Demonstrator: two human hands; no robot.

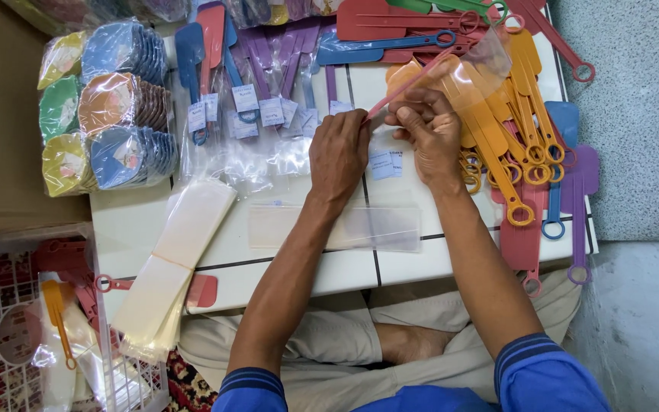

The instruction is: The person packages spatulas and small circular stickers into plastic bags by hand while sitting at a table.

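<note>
Fingers of the left hand (339, 152) curl shut around the thin end of a pink spatula handle (409, 82), while the right hand (430, 131) pinches the clear plastic sleeve (470, 72) covering an orange spatula (490, 130), above the counter (284, 252). Flat empty bags (173, 259) lie at left on the white tiles; loose spatulas (532, 145) crowd the right edge, near a grey floor (634, 114).

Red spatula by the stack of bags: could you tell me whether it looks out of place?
Somewhat. The red spatula lies half under the stack of clear bags at the table edge, apart from the loose pile of spatulas on the right.
</note>
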